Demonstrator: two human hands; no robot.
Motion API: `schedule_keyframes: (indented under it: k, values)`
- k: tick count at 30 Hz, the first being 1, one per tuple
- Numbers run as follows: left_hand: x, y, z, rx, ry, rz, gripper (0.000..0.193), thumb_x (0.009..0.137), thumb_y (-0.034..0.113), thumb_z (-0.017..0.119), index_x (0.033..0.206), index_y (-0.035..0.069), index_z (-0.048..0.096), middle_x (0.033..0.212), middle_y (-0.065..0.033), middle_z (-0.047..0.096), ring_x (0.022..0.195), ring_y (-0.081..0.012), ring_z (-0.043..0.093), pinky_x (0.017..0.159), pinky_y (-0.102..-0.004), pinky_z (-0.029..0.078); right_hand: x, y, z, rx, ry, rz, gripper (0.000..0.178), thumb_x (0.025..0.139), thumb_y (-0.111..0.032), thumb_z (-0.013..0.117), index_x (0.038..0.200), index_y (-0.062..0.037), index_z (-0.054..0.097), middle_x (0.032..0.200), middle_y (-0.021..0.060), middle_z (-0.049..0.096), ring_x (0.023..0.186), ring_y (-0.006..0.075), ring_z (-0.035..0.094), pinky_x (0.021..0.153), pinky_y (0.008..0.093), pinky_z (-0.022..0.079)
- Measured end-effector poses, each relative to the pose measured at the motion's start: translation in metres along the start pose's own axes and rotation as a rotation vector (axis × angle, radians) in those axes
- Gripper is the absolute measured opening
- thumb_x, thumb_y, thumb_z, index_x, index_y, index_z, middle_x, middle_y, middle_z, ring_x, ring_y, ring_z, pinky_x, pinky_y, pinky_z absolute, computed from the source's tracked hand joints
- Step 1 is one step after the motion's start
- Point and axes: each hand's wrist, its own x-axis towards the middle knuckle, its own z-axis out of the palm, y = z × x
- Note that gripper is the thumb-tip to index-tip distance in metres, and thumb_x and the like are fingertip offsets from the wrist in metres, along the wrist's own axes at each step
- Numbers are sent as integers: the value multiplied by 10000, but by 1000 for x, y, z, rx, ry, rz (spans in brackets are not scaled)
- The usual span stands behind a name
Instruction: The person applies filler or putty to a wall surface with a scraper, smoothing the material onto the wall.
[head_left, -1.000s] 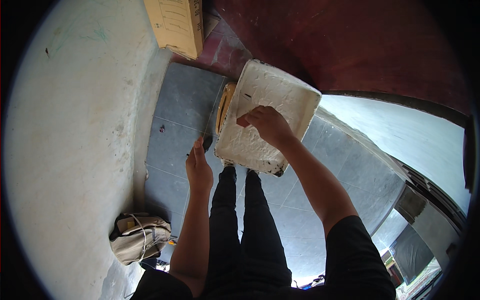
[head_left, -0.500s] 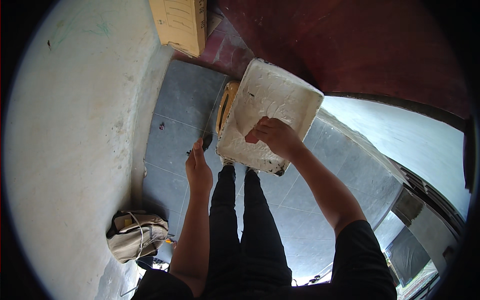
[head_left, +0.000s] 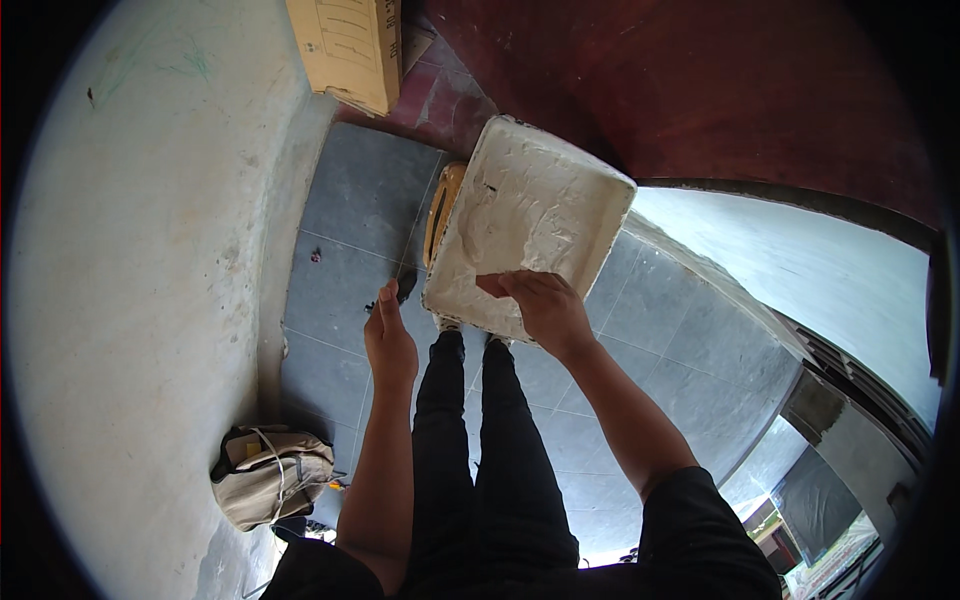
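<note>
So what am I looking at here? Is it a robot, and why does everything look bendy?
No robot! These are a person's own two bare hands. The camera sits on their head, looking down past their arms, and its very wide lens makes straight edges curve.

The right hand holds a flat reddish-brown piece over a big white tray. Pale, lumpy stuff covers the tray's bottom. The left hand is beside the tray, with a dark thing near its fingers; I can't tell whether it's held.

Below are grey floor tiles. A tan bag is near the wall, and a cardboard box shows at the top.
</note>
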Motion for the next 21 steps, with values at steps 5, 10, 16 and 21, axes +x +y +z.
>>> schedule_keyframes:
  k: [5, 10, 16, 21]
  values:
    - [-2, 1, 9, 3, -15, -7, 683, 1075, 489, 314, 1392, -85, 504, 1430, -247, 528, 1386, -321, 463, 1162, -369, 323, 3, 10, -7, 70, -192, 216, 321, 832, -3, 580, 1125, -84, 685, 1034, 119, 719, 984, 310, 665, 887, 422, 533]
    - [2, 0, 12, -2, -19, 20, 680, 1076, 486, 312, 1390, -85, 506, 1432, -245, 528, 1384, -320, 465, 1158, -368, 328, 57, 35, -49, 71, -25, 446, 222, 933, -86, 540, 1110, -49, 668, 966, 178, 703, 951, 380, 647, 843, 463, 520]
    - [2, 4, 18, 34, -12, 34, 684, 1076, 488, 305, 1387, -87, 509, 1422, -248, 536, 1375, -323, 474, 1152, -364, 334, 57, 31, 6, -157, -75, 371, 224, 878, -62, 548, 1076, -54, 654, 905, 175, 694, 886, 325, 667, 813, 437, 542]
    - [1, 0, 17, 20, -21, 44, 702, 1071, 506, 302, 1387, -84, 512, 1417, -254, 539, 1372, -333, 476, 1151, -368, 333, -1, -2, 21, -194, -43, -7, 316, 826, -88, 598, 1132, -16, 634, 1050, 104, 693, 960, 255, 663, 816, 392, 553]
